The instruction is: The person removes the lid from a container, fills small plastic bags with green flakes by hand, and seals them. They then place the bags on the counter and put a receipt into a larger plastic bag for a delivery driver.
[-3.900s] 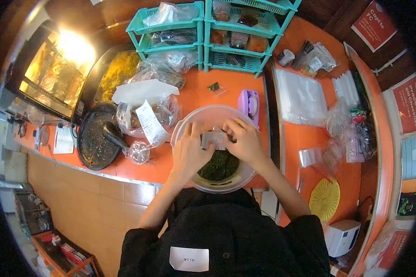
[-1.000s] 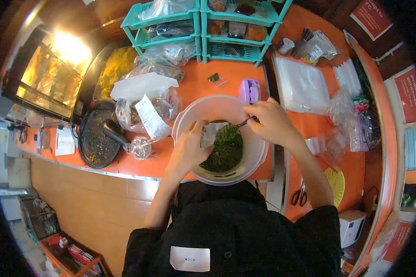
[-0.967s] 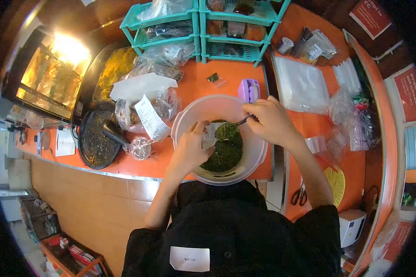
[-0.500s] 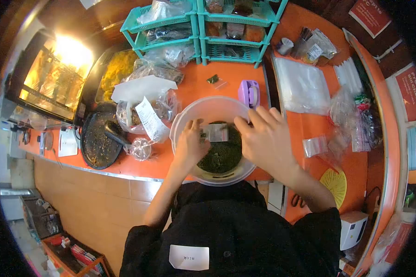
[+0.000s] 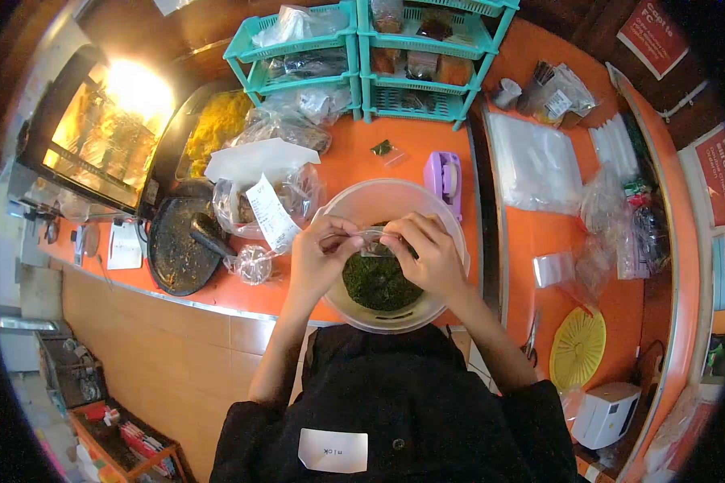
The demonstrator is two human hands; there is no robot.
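Note:
A round translucent plastic tub (image 5: pixel 383 191) stands close against my body, holding a layer of dark green flakes (image 5: pixel 379 290). Above the flakes is a small clear zip bag (image 5: pixel 374 248), pinched at its upper edge from both sides. My left hand (image 5: pixel 318 251) grips its left end between thumb and fingers. At the right end, my right hand (image 5: pixel 429 251) is closed on the same edge, its fingers bent over the bag. How much is inside this bag is hard to make out. Another small zip bag with green contents (image 5: pixel 387 150) lies on the counter behind the tub.
Right of the tub stands a purple tape dispenser (image 5: pixel 443 181). A black stone mortar (image 5: pixel 173 266) with a pestle and a plastic-wrapped bundle with a receipt (image 5: pixel 271 213) lie left. Turquoise racks (image 5: pixel 419 84) rise behind. Scissors (image 5: pixel 530 346) and a yellow disc (image 5: pixel 578 346) rest on the right counter.
My right hand has come down and left from the tub's right side to the small zip bag. Both hands now pinch its upper edge. The whole view has shifted slightly.

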